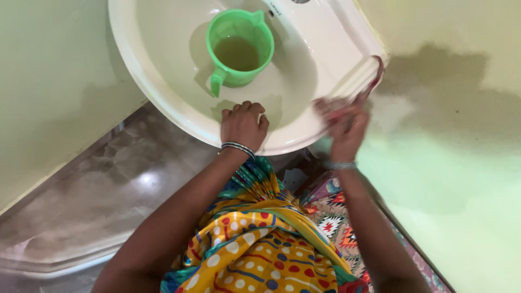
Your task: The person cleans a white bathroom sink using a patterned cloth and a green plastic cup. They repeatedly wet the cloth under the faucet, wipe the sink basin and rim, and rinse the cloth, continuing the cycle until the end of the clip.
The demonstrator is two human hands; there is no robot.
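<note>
One cloth point(355, 89), pale with a reddish edge, is lying along the right rim of a cream washbasin point(163, 87), and the right hand point(347, 127) is pressing on its near end at the front right of the rim; the hand is blurred, so whether the fingers are closing around the cloth or only resting flat on it is something I cannot tell. The left hand point(243, 123) is sitting on the front rim of the basin, near the middle, with its fingers curled together over the edge and gripping nothing but the rim itself. One bangle point(237, 147) is circling the left wrist and one more point(340, 165) is showing on the right wrist. Inside the basin, just beyond the left hand and not touching it, one green plastic jug point(240, 49) is standing upright, holding murky water, with its single handle pointing toward the front left rim. The basin is hanging in a corner between two pale green walls point(450, 163), and the wall to the right is showing one large dark damp patch point(434, 81) just past the cloth. Below the basin, the person's patterned yellow, red and blue garment point(255, 244) is filling the lower middle, and a glossy brownish floor point(108, 195) is lying to the left.
</note>
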